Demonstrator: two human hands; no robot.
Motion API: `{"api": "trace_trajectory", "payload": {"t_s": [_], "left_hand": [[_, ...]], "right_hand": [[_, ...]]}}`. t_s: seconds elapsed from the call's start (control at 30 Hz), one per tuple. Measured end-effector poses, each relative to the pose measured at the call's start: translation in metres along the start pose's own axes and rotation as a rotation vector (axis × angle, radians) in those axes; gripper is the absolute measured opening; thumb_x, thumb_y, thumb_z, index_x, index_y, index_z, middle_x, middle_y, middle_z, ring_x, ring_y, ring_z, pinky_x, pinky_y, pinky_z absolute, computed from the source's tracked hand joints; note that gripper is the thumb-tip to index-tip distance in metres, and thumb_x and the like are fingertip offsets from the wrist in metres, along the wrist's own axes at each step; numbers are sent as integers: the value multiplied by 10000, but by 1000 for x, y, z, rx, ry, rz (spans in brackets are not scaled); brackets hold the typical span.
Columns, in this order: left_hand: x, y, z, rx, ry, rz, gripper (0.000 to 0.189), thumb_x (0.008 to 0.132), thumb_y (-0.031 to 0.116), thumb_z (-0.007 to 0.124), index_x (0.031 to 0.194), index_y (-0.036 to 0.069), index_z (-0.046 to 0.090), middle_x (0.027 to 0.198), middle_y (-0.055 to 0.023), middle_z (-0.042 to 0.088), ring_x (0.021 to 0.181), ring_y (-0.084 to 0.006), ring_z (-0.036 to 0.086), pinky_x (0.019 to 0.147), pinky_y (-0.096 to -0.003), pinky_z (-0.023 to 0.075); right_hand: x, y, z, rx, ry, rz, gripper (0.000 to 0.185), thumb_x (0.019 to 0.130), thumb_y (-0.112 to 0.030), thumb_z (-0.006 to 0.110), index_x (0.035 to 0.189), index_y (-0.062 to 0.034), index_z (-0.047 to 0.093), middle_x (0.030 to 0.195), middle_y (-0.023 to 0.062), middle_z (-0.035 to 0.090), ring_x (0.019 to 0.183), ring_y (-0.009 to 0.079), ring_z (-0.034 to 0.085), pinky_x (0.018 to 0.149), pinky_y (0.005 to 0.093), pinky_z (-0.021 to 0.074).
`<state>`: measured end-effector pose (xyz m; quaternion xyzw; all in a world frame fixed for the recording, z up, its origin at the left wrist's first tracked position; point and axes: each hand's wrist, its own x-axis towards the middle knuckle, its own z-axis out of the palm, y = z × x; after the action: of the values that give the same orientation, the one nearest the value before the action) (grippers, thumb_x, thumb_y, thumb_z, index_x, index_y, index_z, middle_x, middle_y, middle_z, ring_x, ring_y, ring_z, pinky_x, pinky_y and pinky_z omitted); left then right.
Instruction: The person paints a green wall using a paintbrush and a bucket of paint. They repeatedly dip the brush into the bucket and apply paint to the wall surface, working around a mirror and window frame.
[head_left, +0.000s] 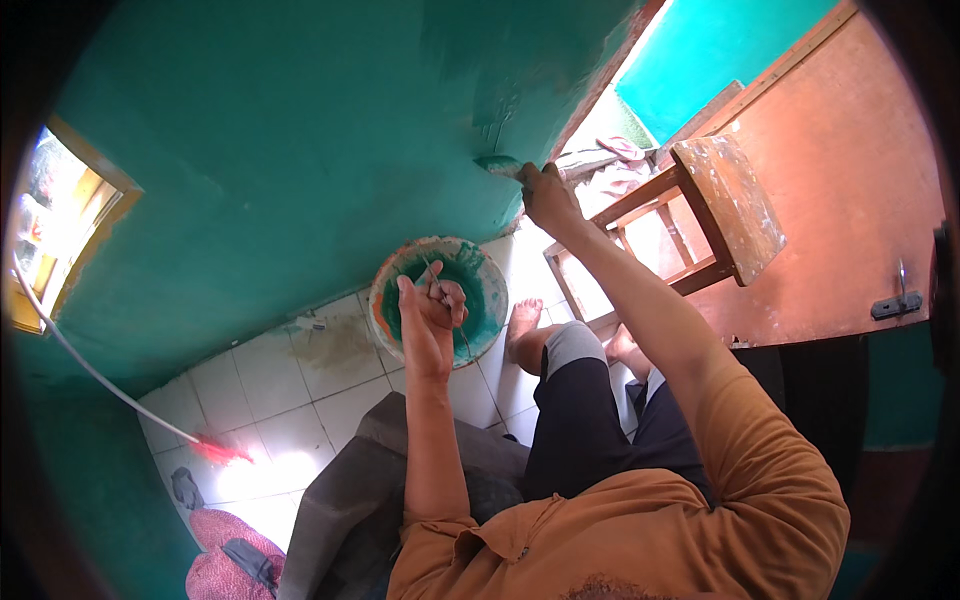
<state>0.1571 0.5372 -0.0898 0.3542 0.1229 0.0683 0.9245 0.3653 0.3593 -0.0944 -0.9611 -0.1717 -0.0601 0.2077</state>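
Observation:
My right hand (553, 199) grips a paintbrush (501, 164), its bristles coated green and held at the dark green wall (270, 127). Wet-looking streaks mark the wall just above the brush. Lower and to the left, my left hand (433, 319) has its fingers curled around the thin wire handle (437, 279) of a round bucket (493, 281). Green paint lies inside the bucket, and its rim is smeared with green and orange. Part of the bucket's inside is hidden behind my left hand.
To the right, a paint-spotted wooden stool (731, 202) stands before an orange-brown door (832, 150). A grey sofa or chair (352, 480) is close on my left. White floor tiles (262, 382) bear a red-headed broom or duster (217, 448) and pink patterned cloth (225, 551). A window (67, 217) is at far left.

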Motion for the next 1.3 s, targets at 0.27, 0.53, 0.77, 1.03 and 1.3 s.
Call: {"api": "trace_trajectory", "payload": {"t_s": [0.27, 0.53, 0.77, 1.03, 1.3], "left_hand": [[2, -4, -5, -29, -4, -14, 719, 1014, 599, 368, 1307, -56, 412, 773, -50, 548, 645, -131, 464, 627, -267, 363], [2, 0, 0, -10, -48, -16, 678, 1024, 582, 358, 1278, -41, 438, 772, -48, 543, 633, -134, 461, 619, -269, 364], [-1, 5, 6, -3, -17, -14, 669, 1024, 581, 356, 1275, -33, 439, 772, -50, 542, 629, -134, 461, 616, -267, 367], [0, -1, -5, -46, -29, -40, 651, 1029, 569, 358, 1282, -25, 438, 770, -44, 541, 639, -131, 464, 618, -264, 364], [5, -6, -9, -65, -6, -48, 624, 1031, 560, 374, 1266, -13, 454, 782, -40, 555, 650, -125, 470, 620, -260, 365]], "right_hand": [[25, -43, -96, -56, 205, -173, 214, 903, -76, 604, 1114, -92, 580, 1004, 233, 557, 869, 444, 648, 761, 502, 554], [45, -80, -215, -91, 472, -413, 285, 910, -113, 611, 1195, -132, 597, 1035, 193, 573, 855, 336, 667, 791, 424, 549], [38, -107, -215, 5, 760, -454, 264, 925, -121, 560, 1186, -97, 589, 982, 183, 604, 855, 383, 636, 744, 439, 527], [8, -85, -82, 33, 408, -168, 432, 961, -144, 517, 1391, -128, 472, 994, 220, 470, 722, 424, 630, 612, 494, 547], [-29, -46, 9, -4, 34, -44, 405, 925, -130, 550, 1326, -125, 500, 984, 240, 541, 782, 442, 650, 684, 514, 553]]}}
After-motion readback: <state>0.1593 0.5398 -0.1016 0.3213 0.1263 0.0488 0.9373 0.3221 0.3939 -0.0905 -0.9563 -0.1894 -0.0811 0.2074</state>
